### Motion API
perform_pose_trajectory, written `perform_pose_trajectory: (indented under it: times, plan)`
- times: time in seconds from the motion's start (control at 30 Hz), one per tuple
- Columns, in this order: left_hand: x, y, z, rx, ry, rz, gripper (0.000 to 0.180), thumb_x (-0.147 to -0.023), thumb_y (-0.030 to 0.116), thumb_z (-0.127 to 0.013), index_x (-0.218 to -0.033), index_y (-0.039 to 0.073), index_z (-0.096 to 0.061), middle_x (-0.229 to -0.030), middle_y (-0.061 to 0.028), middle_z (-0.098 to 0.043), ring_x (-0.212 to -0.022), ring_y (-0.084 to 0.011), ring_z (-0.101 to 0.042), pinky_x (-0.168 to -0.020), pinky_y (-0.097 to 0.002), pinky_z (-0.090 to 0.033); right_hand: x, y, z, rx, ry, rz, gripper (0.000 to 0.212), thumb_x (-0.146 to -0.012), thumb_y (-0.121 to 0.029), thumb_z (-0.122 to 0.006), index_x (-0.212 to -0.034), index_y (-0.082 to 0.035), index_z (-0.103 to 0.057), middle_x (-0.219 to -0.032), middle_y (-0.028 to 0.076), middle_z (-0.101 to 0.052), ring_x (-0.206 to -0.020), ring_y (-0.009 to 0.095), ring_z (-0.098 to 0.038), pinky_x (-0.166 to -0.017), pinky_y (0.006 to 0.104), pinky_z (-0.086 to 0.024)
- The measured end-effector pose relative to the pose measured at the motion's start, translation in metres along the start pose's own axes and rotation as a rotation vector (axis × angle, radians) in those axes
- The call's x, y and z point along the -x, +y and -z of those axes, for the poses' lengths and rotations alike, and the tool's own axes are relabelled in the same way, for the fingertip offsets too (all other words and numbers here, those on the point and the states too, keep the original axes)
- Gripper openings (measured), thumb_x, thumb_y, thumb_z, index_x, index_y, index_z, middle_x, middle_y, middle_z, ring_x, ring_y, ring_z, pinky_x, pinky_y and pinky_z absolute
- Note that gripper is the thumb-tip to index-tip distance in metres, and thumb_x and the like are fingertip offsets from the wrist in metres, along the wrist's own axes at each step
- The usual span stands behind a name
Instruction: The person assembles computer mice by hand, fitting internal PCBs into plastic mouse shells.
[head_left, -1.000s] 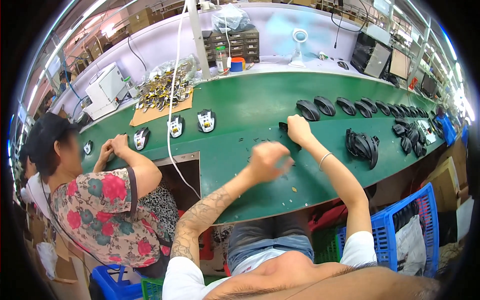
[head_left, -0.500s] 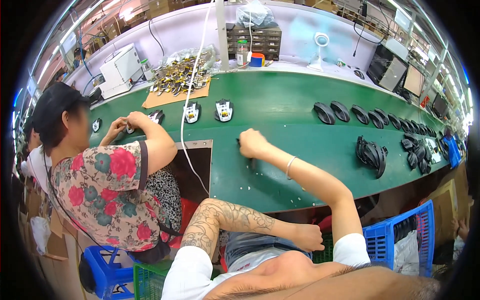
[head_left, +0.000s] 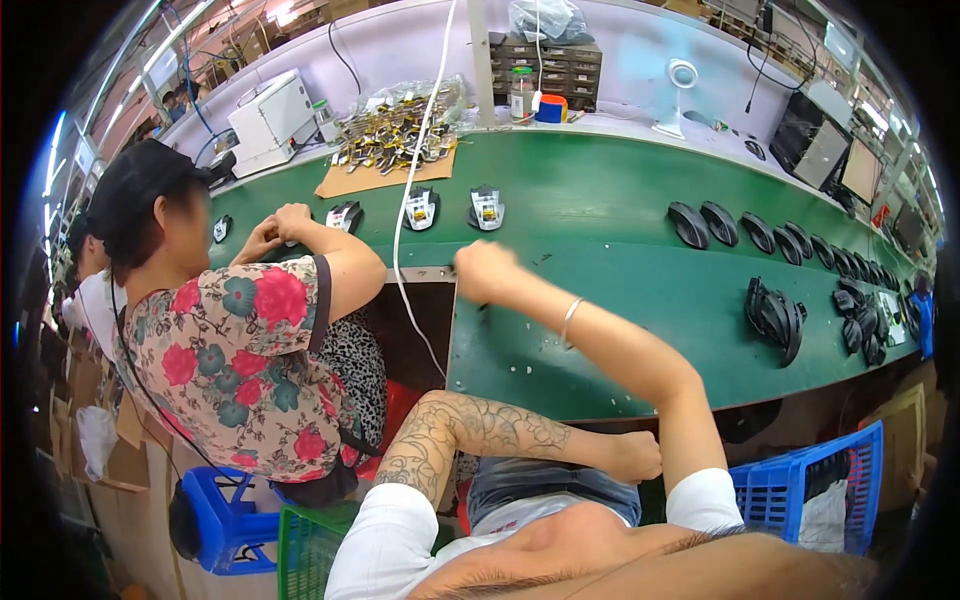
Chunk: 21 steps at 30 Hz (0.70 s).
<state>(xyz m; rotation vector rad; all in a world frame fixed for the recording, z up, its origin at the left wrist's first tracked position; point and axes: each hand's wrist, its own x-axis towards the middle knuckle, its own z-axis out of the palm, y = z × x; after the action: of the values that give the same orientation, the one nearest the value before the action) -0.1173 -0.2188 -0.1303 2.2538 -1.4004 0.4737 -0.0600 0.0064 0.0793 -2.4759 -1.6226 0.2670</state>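
Note:
My right hand [head_left: 487,272] is low over the green bench near the corner of its cut-out, its fingers curled and partly smeared by motion. A small dark bit shows at its edge; what the fingers hold cannot be made out. Just beyond it stands a partly built computer mouse [head_left: 487,208] with white and yellow inside, and another open mouse [head_left: 421,209] is to its left. My left hand [head_left: 636,458] is closed in front of my lap, below the bench edge; anything inside it is hidden.
At left a co-worker [head_left: 230,330] handles another open mouse [head_left: 344,216]. A white cable [head_left: 420,130] hangs across the bench. Black mouse shells [head_left: 688,225] line the right side, near a black stack of curved parts [head_left: 775,318]. A blue crate [head_left: 800,490] stands at lower right.
My right hand has moved left across the bench, towards the cut-out. The view has shifted, so the scene sits farther right. My left hand stays closed by my lap.

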Motion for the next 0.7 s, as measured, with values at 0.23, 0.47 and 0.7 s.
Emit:
perform_pose_trajectory:
  times: [0.23,0.47,0.7]
  plan:
    - [-0.022,0.021,0.068,-0.005,-0.626,0.111,0.02,-0.067,0.022,-0.066,-0.074,0.003,-0.065,-0.072,-0.014,-0.065,-0.069,-0.0279,-0.065,-0.056,-0.0367,-0.049,0.006,0.115,0.009,0.297,0.117,-0.371,0.016,-0.075,-0.008,-0.058,-0.086,-0.007,-0.069,-0.091,0.012,-0.067,-0.086,0.026,-0.066,-0.07,0.0353,-0.054]
    - [-0.018,0.018,0.07,0.068,-0.661,0.116,0.025,-0.067,0.025,-0.068,-0.076,0.001,-0.064,-0.071,-0.0139,-0.065,-0.069,-0.0298,-0.065,-0.058,-0.0386,-0.049,0.002,0.075,-0.014,0.183,0.066,-0.249,0.017,-0.076,-0.011,-0.058,-0.087,-0.006,-0.069,-0.092,0.014,-0.066,-0.089,0.027,-0.065,-0.072,0.0358,-0.054]
    - [0.02,-0.002,0.003,0.426,0.473,-0.016,0.014,-0.07,0.016,-0.06,-0.072,0.004,-0.066,-0.068,-0.0127,-0.064,-0.06,-0.0302,-0.061,-0.06,-0.0377,-0.049,-0.013,-0.041,-0.036,-0.124,-0.036,-0.011,0.02,-0.071,-0.009,-0.06,-0.088,-0.001,-0.068,-0.096,0.018,-0.065,-0.091,0.03,-0.064,-0.074,0.0385,-0.053]
